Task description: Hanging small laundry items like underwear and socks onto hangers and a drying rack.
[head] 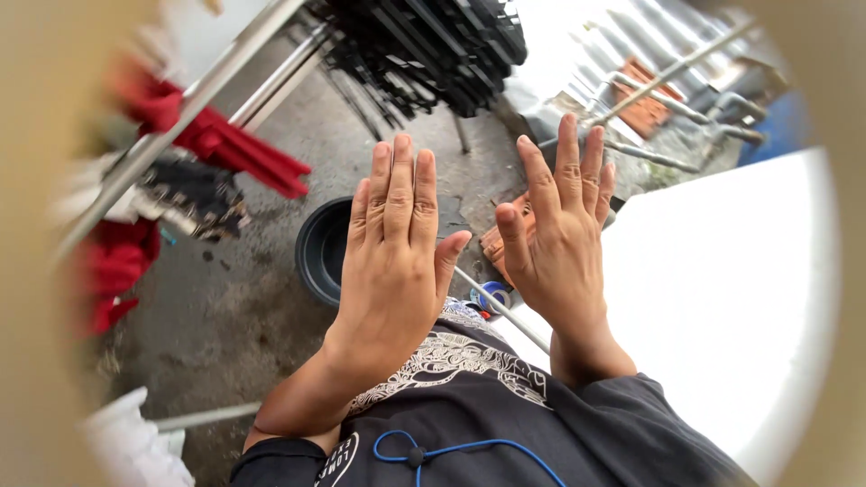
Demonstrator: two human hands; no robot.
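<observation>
**Two open hands held up over a dark basin**

A round dark basin (pixel 317 252) sits on the wet, stained concrete floor (pixel 225 307), nearest of all things to the hands. It is black or very dark grey, with a smooth rolled rim and a deep, shadowed inside; what it contains cannot be told. Most of its right part is hidden behind the left hand, so only the left arc of the rim and wall shows.

The left hand (pixel 394 261) is raised with its back to the camera, fingers (pixel 400 185) straight, pressed close together and pointing up, the thumb spread out to the right. It holds nothing and touches nothing. The right hand (pixel 557 243) is held up just beside it, also back to the camera, fingers (pixel 569 158) extended and slightly fanned, the thumb angled toward the left hand. It too is empty and flat. The two hands are near each other but apart, a gap showing between the thumbs.

Behind the right hand lie reddish bricks (pixel 492 242), and below the gap a pale pipe (pixel 505 314) runs slantwise beside a small blue-and-white round object (pixel 492 294). Red cloth (pixel 239 144) hangs from a metal rail (pixel 194 95) at the upper left, with a stack of black plastic chairs (pixel 433 50) beyond. A broad white surface (pixel 722 298) fills the right side. The person's dark patterned shirt (pixel 478 397) and a blue cord (pixel 469 447) show at the bottom.
</observation>
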